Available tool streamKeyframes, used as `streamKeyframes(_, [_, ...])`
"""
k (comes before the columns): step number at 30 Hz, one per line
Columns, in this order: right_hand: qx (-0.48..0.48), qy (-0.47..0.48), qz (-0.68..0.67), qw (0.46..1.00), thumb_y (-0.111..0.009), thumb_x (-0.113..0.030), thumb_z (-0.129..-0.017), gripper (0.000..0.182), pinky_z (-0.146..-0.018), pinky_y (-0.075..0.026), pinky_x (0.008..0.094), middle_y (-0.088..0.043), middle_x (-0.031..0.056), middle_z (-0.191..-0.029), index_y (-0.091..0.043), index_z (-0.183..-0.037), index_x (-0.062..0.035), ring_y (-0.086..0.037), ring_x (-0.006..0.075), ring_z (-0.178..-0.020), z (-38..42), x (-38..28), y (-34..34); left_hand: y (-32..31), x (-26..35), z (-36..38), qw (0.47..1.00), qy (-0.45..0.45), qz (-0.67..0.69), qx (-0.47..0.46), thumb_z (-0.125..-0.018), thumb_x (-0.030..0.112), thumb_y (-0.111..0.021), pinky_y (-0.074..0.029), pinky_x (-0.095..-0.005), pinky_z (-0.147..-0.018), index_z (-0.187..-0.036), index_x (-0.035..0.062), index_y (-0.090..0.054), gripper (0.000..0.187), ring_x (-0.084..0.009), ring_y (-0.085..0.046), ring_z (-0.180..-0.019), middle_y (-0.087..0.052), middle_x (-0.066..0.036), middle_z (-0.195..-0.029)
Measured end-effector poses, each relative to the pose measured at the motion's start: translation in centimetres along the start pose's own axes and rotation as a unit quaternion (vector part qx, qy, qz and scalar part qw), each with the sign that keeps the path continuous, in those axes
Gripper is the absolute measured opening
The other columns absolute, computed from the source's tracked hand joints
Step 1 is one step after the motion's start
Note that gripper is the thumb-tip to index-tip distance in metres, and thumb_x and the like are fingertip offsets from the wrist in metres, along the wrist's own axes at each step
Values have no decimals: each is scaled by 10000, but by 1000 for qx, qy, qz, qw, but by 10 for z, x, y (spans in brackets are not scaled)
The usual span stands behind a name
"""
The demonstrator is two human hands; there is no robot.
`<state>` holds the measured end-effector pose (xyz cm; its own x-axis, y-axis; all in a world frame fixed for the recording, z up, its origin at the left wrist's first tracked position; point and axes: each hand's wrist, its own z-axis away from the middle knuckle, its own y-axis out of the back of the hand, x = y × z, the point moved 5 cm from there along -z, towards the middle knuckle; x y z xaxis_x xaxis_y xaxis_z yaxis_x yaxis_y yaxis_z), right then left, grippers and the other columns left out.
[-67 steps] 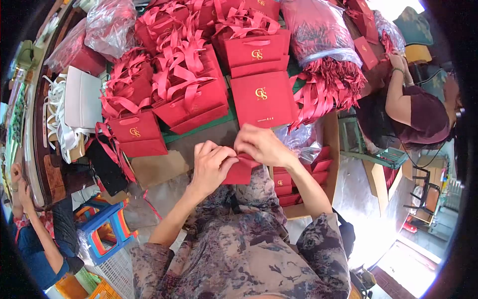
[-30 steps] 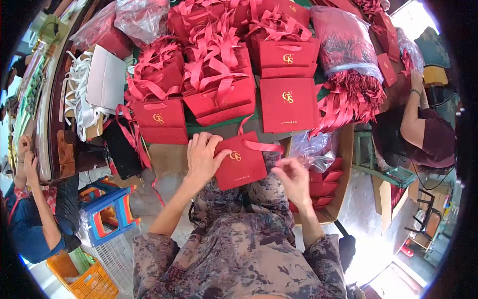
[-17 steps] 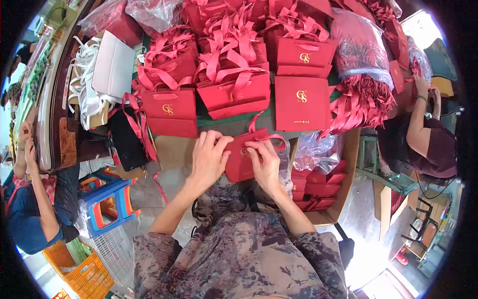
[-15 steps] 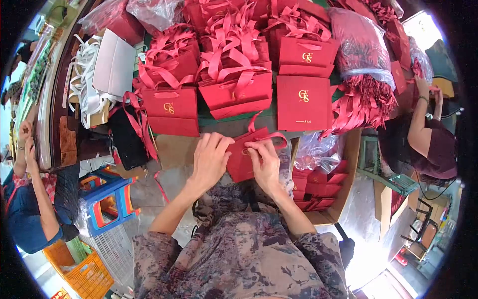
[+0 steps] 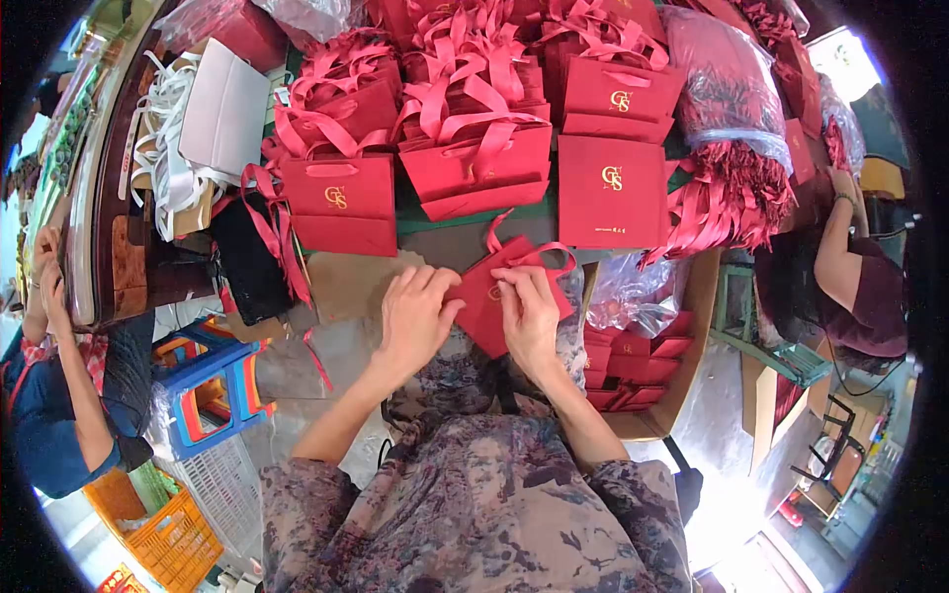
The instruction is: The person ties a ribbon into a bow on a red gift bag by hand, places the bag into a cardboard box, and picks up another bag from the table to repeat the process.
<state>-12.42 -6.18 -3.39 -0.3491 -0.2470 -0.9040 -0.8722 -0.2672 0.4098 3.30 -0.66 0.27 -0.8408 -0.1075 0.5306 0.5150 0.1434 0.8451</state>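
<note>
A small red paper bag (image 5: 482,308) with a gold logo and a red ribbon handle is tilted between my hands, over my lap at the table's front edge. My left hand (image 5: 419,314) has its fingers curled at the bag's left edge; what lies between thumb and fingers is hidden. With thumb and fingers pinched together, my right hand (image 5: 528,314) grips the upper part of the bag near the ribbon. Beyond them, rows of red bags with ribbon handles (image 5: 474,168) stand on the table. One flat red bag (image 5: 613,193) faces me at their right.
An open carton (image 5: 682,395) with red bags and clear plastic stands at my right. White bags (image 5: 222,119) are at the back left. Blue stools (image 5: 213,395) and an orange crate (image 5: 173,534) stand at the left. One co-worker (image 5: 59,415) is at the left, another (image 5: 860,287) at the right.
The view has shifted slightly. The red bag between my hands has turned a little, and my right hand's fingers have closed in over its upper part.
</note>
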Motion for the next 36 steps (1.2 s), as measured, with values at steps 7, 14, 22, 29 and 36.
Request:
streamKeyframes(7, [15, 23, 30, 999, -589, 42, -952, 160, -687, -561, 309, -604, 128, -1007, -668, -1082, -7, -686, 213, -801, 2, 3, -1, -13, 2, 5, 997, 52, 42, 26, -715, 82, -806, -468, -422, -799, -1017, 62, -618, 356, -314, -567, -930, -612, -98, -980])
streamKeyframes(14, [22, 45, 64, 997, -599, 49, -925, 157, -747, -531, 363, -607, 145, -990, -658, -1059, -7, -653, 277, -863, 0, -15, 21, -20, 10, 0, 997, -16, 41, 67, -736, 15, -749, -451, -435, -828, -1007, 66, -601, 313, -334, -547, -944, -604, -97, -979])
streamKeyframes(22, [3, 48, 65, 997, -696, -29, -850, 170, -764, -497, 432, -644, 132, -898, -660, -1016, -43, -605, 342, -861, -9, -12, 20, -16, 6, -39, 994, -22, 102, -42, -791, -1, -701, -506, -415, -757, -1013, 40, -611, 243, -312, -623, -870, -631, -105, -889])
streamKeyframes(29, [3, 80, 89, 993, -699, -32, -853, 156, -738, -501, 415, -655, 132, -910, -672, -1006, -33, -617, 319, -833, -3, -19, 18, -7, 4, -66, 963, 49, 214, -154, -883, 56, -649, -528, -326, -684, -1024, 8, -708, 161, -180, -667, -706, -720, -119, -833])
streamKeyframes(36, [19, -12, -9, 1000, -710, -30, -836, 98, -663, -519, 369, -654, 117, -815, -681, -930, -24, -640, 257, -739, -4, -21, 22, -11, 5, -67, 943, 81, 245, -212, -889, 106, -675, -502, -283, -644, -1029, 4, -727, 180, -82, -596, -667, -692, -52, -766])
